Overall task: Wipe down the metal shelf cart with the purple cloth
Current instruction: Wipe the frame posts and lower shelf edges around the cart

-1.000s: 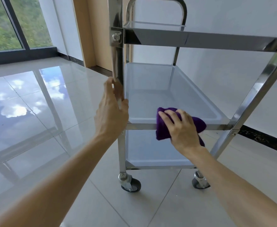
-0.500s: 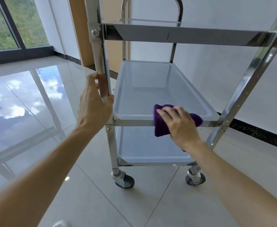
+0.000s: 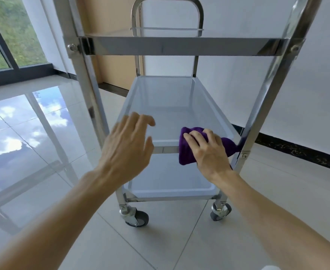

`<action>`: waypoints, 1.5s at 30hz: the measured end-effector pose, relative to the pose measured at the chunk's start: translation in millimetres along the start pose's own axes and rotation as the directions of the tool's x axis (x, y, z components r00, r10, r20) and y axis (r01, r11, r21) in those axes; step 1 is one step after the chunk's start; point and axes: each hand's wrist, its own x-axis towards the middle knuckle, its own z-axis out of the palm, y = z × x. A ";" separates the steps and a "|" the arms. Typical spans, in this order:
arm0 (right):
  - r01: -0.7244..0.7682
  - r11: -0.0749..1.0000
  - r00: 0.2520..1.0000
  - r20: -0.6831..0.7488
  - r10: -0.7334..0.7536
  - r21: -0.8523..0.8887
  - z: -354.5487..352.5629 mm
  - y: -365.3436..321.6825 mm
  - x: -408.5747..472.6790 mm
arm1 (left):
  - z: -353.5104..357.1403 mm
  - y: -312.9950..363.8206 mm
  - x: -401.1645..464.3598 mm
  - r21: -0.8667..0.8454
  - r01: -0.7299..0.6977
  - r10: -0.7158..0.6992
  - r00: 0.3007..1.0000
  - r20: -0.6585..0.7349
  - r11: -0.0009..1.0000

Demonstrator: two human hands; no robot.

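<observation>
We are pressing the purple cloth under our right hand fingers against the cart's middle-shelf front rim to scrub it, while our left hand is hovering, fingers spread wide, holding nothing.

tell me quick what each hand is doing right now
Left hand: open, fingers spread, holding nothing.
Right hand: pressing the purple cloth on the middle shelf's front rail.
</observation>
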 end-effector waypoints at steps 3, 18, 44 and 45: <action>0.030 0.999 1.000 -0.001 -0.030 0.021 -4.3 -11.7 0.3 | 19.7 -0.5 -6.1 0.019 -0.044 0.037 0.963 0.265 0.999; -0.024 0.995 0.991 -0.131 0.036 0.094 -8.3 8.6 -44.1 | 55.6 -22.0 -10.6 -0.037 -0.053 0.064 0.860 0.506 0.998; -0.276 0.716 0.950 0.294 0.103 0.642 85.6 -52.3 -56.5 | 62.6 -93.8 -113.3 -0.299 0.250 -0.098 0.891 0.443 0.921; -0.276 0.712 0.952 0.285 0.110 0.645 86.8 -57.6 -57.2 | 60.9 -101.0 -118.0 -0.304 0.249 -0.100 0.897 0.430 0.920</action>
